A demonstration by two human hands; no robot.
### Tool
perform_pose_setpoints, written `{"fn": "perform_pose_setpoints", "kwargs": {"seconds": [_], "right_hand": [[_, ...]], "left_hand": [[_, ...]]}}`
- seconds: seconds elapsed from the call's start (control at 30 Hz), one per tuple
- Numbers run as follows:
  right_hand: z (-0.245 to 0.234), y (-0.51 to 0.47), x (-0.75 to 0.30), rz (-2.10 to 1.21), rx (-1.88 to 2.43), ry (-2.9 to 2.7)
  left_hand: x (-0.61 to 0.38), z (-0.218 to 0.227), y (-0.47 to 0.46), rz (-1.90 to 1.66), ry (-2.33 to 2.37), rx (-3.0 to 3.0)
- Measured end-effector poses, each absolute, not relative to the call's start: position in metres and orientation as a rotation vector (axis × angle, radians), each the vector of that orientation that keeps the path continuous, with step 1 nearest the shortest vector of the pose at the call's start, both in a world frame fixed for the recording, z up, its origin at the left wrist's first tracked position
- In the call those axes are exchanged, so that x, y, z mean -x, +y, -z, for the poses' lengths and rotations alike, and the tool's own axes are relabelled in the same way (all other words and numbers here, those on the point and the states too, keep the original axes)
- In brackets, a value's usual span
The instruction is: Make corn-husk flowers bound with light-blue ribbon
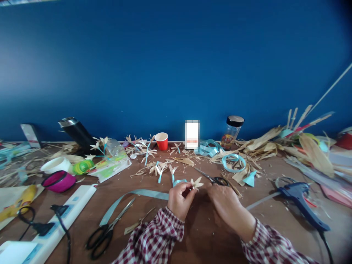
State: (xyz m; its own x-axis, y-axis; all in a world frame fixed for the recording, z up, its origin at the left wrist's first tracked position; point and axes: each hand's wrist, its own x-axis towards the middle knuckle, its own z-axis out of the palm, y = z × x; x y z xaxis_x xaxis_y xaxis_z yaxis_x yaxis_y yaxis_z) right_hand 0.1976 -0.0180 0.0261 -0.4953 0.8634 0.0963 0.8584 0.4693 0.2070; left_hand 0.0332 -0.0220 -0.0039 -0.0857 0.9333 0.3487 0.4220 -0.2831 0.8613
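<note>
My left hand (pixel 180 198) is closed in a pinch on a small pale husk flower (pixel 197 183) wrapped with light blue ribbon (pixel 132 200), which trails away to the left across the table. My right hand (pixel 225 205) rests knuckles-up just right of the flower, its fingers curled under and hidden. Small black-handled scissors (pixel 214 179) lie right behind my right hand. Both sleeves are red-and-white checked.
Large black scissors (pixel 106 229) lie front left beside a white power strip (pixel 59 220). A blue glue gun (pixel 299 200) lies to the right. Dried husks (pixel 264 146), ribbon rolls (pixel 233 163), a red cup (pixel 161 141), a jar (pixel 232 132) and finished flowers (pixel 143 146) line the back.
</note>
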Motion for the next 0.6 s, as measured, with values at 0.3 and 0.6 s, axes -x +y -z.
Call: {"fn": "perform_pose_setpoints", "kwargs": {"seconds": [0.3,0.6], "right_hand": [[-0.023,-0.003,-0.202,0.068,-1.798,2.775],[-0.033,0.006,-0.214,0.334,-1.683,2.694]], "left_hand": [[-0.031,0.004,-0.022,-1.464,1.501,-1.699],[-0.030,0.002,-0.019,-1.290,1.609,-1.548]]}}
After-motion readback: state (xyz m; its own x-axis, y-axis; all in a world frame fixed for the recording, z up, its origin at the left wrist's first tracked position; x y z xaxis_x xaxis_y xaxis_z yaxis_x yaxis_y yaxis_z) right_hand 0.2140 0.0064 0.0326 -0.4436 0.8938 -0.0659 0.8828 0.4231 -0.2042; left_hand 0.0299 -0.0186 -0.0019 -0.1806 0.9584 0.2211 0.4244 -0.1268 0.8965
